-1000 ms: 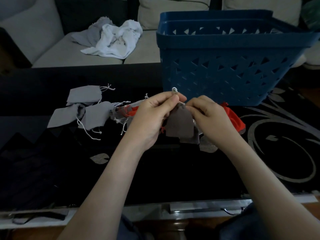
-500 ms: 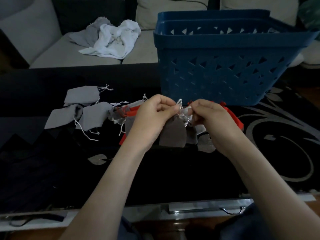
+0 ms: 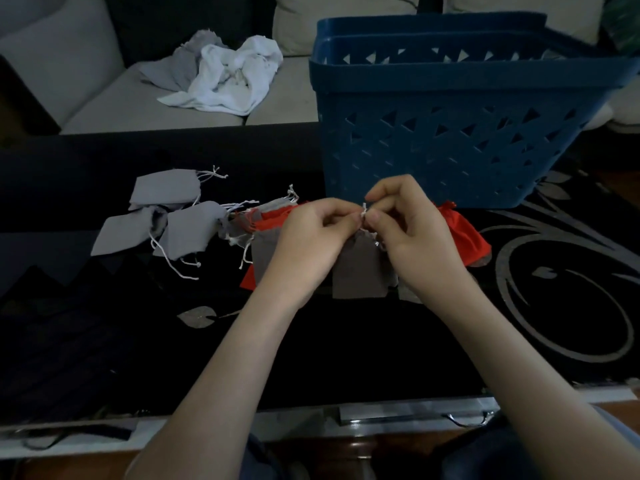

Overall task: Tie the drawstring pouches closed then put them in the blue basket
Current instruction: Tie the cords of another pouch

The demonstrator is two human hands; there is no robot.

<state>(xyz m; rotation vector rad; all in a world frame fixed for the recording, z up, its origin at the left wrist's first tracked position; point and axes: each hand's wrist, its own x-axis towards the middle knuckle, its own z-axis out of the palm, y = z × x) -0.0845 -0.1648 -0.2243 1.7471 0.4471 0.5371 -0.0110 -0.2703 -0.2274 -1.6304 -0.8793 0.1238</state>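
Observation:
A brown-grey drawstring pouch (image 3: pixel 360 271) hangs between my hands just above the dark table. My left hand (image 3: pixel 311 237) and my right hand (image 3: pixel 412 230) both pinch its white drawstring (image 3: pixel 364 211) at the pouch's mouth, fingertips nearly touching. Several light grey pouches (image 3: pixel 166 216) with loose white cords lie on the table to the left. Red pouches (image 3: pixel 464 237) lie under and behind my hands. The blue basket (image 3: pixel 450 133) stands right behind my hands; its inside is hidden from here.
The black table (image 3: pixel 346 341) has a grey swirl pattern at the right. A pale sofa (image 3: pixel 138 105) behind it carries crumpled white and grey cloth (image 3: pixel 225 77). The table's near edge has a metal strip (image 3: pixel 398 415).
My hands have dropped slightly and come closer together. The looped cord that stood up above my left fingers is now pulled short between the fingertips. The pouch hangs lower.

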